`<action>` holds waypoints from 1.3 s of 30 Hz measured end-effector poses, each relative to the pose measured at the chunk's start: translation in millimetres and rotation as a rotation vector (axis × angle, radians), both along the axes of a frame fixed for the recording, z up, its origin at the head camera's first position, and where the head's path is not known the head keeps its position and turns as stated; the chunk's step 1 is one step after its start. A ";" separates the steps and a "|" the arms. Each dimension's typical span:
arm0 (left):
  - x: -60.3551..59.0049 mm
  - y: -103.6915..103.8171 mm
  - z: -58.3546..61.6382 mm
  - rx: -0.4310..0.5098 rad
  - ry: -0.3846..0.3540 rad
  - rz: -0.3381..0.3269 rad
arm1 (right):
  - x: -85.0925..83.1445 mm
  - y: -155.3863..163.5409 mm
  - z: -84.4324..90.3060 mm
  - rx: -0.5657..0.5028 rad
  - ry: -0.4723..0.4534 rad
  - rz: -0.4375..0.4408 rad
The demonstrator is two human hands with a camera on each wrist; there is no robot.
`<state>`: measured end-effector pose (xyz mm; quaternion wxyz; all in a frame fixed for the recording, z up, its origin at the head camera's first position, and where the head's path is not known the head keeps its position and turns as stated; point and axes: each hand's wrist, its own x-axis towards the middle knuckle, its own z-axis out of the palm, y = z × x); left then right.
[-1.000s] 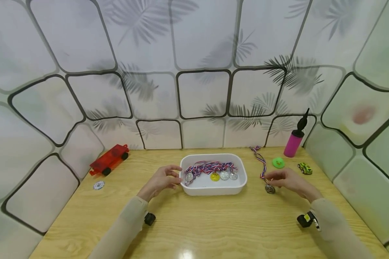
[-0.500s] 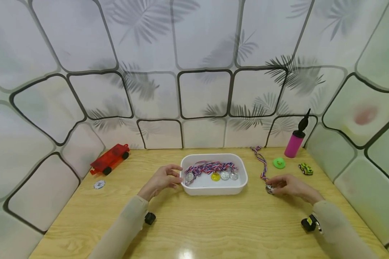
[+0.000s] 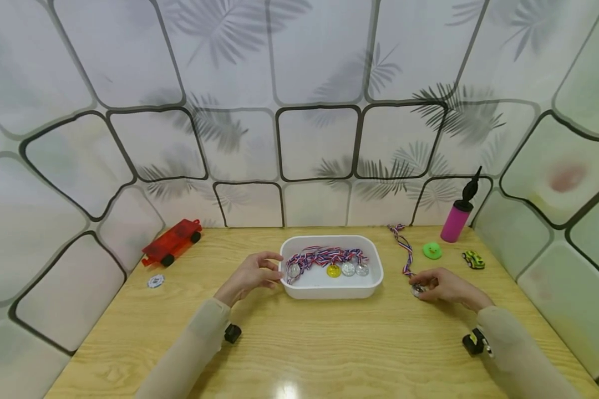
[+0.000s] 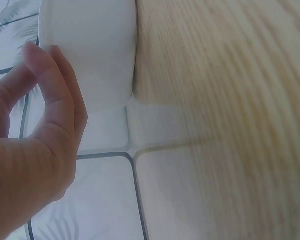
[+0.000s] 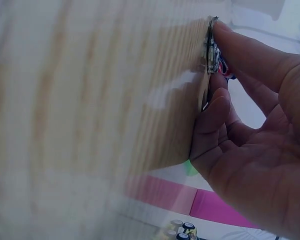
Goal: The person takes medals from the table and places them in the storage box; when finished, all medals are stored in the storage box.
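Our right hand (image 3: 446, 286) pinches a silver medal (image 3: 417, 290) flat on the wooden table (image 3: 329, 343), its striped ribbon (image 3: 402, 249) trailing to the far edge. Left of it, our left hand (image 3: 249, 275) rests relaxed fingers against the white tub (image 3: 329, 288) of medals.

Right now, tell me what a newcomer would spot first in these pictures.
A white tub at the middle of the wooden table holds a heap of medals on red, white and blue ribbons. The left hand touches the tub's left end, while the right hand pinches another medal flat on the table to the tub's right, its ribbon trailing toward the wall. A pink balloon pump stands in the far right corner.
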<state>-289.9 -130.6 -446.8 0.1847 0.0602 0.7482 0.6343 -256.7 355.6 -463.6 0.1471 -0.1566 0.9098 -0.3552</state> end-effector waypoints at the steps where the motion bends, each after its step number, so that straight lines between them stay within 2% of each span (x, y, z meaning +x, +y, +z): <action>1: -0.4 -0.3 -0.7 0.000 0.003 -0.001 | 0.0 -0.2 0.0 -0.001 0.003 0.001; 10: -1.3 -1.5 -2.1 -0.005 0.004 -0.005 | 2.4 -4.1 -3.5 -0.001 0.022 -0.074; 13: -0.7 -1.8 -1.9 -0.007 -0.006 -0.003 | 2.5 -5.1 -4.4 0.000 0.032 -0.073; 21: -0.5 -2.0 -0.6 -0.012 -0.012 -0.007 | 1.8 -7.3 -5.1 -0.060 -0.020 -0.099; 30: 0.1 -1.0 3.0 -0.031 -0.010 -0.005 | -0.8 -9.9 0.8 -0.333 -0.175 -0.148; 35: -0.2 -0.1 3.4 -0.029 -0.006 -0.008 | -0.5 -15.2 6.7 -0.514 -0.204 -0.156; 39: -1.0 -0.3 2.4 -0.026 -0.012 -0.008 | -1.2 -18.9 11.4 -0.613 -0.198 -0.156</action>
